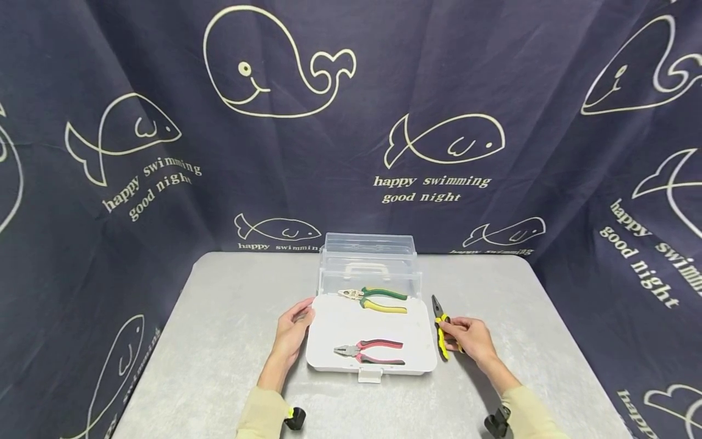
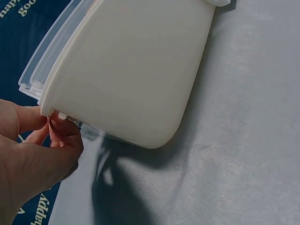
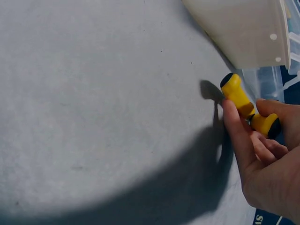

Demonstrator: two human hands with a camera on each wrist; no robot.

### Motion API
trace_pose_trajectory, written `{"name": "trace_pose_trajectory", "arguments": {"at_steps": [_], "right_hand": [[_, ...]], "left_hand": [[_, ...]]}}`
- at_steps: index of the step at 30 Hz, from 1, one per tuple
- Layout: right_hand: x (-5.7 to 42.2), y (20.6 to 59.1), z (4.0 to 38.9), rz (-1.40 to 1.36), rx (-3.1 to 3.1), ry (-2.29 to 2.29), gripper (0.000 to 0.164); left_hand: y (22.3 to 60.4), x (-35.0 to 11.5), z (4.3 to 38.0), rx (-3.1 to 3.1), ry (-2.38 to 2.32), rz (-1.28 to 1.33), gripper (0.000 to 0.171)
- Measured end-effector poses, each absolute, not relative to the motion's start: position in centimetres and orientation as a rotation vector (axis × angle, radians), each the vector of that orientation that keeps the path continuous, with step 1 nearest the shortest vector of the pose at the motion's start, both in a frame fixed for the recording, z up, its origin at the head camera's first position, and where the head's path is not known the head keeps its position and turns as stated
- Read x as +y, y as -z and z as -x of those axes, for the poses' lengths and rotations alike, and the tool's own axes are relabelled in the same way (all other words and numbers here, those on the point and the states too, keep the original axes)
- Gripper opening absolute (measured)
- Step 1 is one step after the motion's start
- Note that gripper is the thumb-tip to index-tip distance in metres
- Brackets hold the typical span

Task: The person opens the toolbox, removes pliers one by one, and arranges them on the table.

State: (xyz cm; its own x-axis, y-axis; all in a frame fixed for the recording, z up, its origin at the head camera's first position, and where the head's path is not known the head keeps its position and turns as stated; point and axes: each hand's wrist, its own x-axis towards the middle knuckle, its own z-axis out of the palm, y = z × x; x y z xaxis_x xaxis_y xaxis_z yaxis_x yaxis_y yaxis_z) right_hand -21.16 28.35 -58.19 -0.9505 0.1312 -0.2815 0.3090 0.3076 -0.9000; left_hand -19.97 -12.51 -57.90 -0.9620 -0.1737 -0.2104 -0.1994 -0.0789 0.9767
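Note:
A white plastic storage box [image 1: 373, 328] stands in the middle of the table, its clear lid [image 1: 368, 245] swung open at the back. My left hand [image 1: 290, 332] pinches the box's rim at the far left corner, with thumb and curled fingers seen in the left wrist view. On the white of the box lie combination pliers with green and yellow handles [image 1: 384, 307] and, nearer me, pliers with red and black handles [image 1: 384, 343]. Just right of the box, my right hand [image 1: 471, 338] holds yellow-and-black needle-nose pliers [image 1: 442, 347], their dark nose pointing away from me.
A white latch [image 1: 370, 375] sticks out from the box's front edge. Grey table surface [image 1: 219, 341] extends on both sides. Dark blue cloth [image 1: 351, 152] with white fish drawings hangs behind the table and along its sides.

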Motion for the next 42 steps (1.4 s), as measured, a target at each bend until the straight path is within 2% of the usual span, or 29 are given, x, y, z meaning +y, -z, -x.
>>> {"name": "trace_pose_trajectory", "arguments": {"at_steps": [8,13,16,42], "right_hand": [[27.9,57.4,20.9,-0.292,2.672,1.412,0.03],[28.4,56.8,20.5,-0.207,2.945,0.986,0.033],[28.6,56.4,20.3,-0.195,2.984,0.893,0.033],[28.8,52.5,20.5,-0.049,2.938,1.141,0.029]], "left_hand": [[58.1,-12.5,20.0,2.126,-2.261,0.435,0.036],[58.0,-12.4,19.9,2.125,-2.261,0.441,0.036],[57.9,-12.4,19.8,2.137,-2.262,0.425,0.037],[57.7,-12.4,19.7,2.139,-2.256,0.437,0.037]]}}
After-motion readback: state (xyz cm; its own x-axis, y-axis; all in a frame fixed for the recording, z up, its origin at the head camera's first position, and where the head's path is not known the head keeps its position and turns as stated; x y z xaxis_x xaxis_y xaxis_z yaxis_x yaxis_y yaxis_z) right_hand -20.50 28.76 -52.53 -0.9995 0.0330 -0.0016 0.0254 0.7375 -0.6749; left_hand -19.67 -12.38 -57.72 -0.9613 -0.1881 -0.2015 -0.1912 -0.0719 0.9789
